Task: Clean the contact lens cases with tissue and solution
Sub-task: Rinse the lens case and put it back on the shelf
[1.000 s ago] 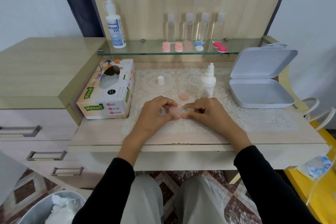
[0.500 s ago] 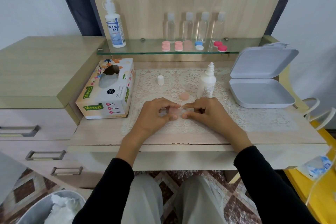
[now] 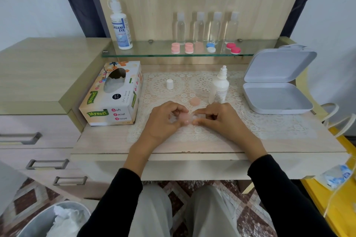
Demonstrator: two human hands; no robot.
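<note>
Lace mat [image 3: 269, 127] on a pull-out desk shelf. Above its near middle, the left hand [image 3: 163, 121] and right hand [image 3: 221, 119] each pinched an end of the pink lens case [image 3: 185, 117], presumably steadying it for wiping. One pink cap [image 3: 195, 101] lay behind, beside the uncapped solution bottle [image 3: 219, 87]. Curled fingers hid any tissue.
</note>
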